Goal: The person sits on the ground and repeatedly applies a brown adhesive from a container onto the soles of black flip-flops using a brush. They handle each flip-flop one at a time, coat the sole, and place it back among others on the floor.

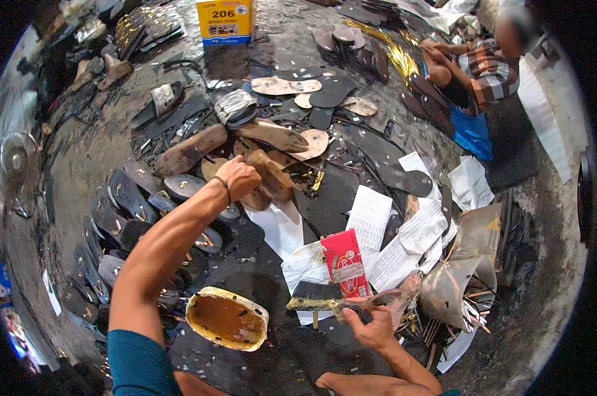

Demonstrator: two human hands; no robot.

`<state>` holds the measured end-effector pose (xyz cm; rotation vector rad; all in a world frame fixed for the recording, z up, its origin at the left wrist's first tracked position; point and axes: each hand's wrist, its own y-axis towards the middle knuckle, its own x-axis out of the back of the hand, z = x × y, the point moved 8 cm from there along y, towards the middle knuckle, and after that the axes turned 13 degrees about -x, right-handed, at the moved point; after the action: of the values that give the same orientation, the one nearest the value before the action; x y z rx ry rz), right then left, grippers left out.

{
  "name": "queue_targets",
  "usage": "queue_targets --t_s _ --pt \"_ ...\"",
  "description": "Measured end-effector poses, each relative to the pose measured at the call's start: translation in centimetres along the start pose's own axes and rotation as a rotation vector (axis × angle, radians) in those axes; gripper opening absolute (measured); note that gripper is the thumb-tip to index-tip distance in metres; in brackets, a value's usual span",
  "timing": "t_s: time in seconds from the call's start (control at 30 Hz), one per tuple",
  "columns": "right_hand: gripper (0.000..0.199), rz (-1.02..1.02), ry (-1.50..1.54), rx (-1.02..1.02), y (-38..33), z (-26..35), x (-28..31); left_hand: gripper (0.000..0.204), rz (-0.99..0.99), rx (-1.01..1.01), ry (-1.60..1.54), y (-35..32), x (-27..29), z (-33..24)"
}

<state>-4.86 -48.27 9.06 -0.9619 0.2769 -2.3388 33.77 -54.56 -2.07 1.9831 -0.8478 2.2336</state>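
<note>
My left hand (237,177) reaches in among brown shoe lasts (191,149) near the middle. Its fingers are curled, and what they grip, if anything, is hidden. A last (272,174) lies right beside its knuckles. Lower right, my right hand (373,328) is closed round a flat stick-like tool (313,304), crusted with yellowish glue at its left end; whether it is a brush I cannot tell. Left of that hand, an oval tub (259,305) has a pale crusted rim and amber-brown glue inside. A red packet (346,261) lies just beyond the tool.
Dark sandals (131,195) crowd the left side. Handwritten sheets (368,212) spread at centre right. A bent clear plastic container (447,290) with thin sticks lies further right. A yellow box (224,24) stands at the back. Another person (486,69) sits at the upper right.
</note>
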Motion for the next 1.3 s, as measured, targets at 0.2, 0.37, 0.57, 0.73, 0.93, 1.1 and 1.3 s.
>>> queue_targets --t_s 0.2,0.37,0.57,0.73,0.93,1.1,1.3 --pt "0.022 0.041 0.013 -0.003 0.6 1.1 0.6 0.015 -0.162 -0.336 0.003 7.6 11.3 -15.1" --pt "0.018 0.053 0.054 -0.027 1.1 1.0 0.0 0.028 -0.526 -0.034 -0.276 10.4 11.4 -7.8" --pt "0.021 0.057 0.011 0.003 0.9 -0.7 -0.1 0.059 -0.2 0.173 -0.036 9.8 1.5 -0.7" --pt "0.023 0.069 0.018 -0.056 1.2 -0.6 0.2 0.021 -0.397 0.12 0.146 11.6 0.1 0.2" --pt "0.018 -0.042 0.07 -0.116 0.9 -1.7 1.6 0.029 -0.201 -0.056 -0.146 11.1 0.9 -0.9" --pt "0.019 -0.041 0.046 0.007 1.3 0.0 2.0 0.037 -0.235 0.356 0.05 9.5 -2.8 4.6" --pt "0.021 -0.135 0.032 -0.015 0.9 -1.1 3.7 0.031 -0.552 0.141 0.249 7.4 2.8 0.3"
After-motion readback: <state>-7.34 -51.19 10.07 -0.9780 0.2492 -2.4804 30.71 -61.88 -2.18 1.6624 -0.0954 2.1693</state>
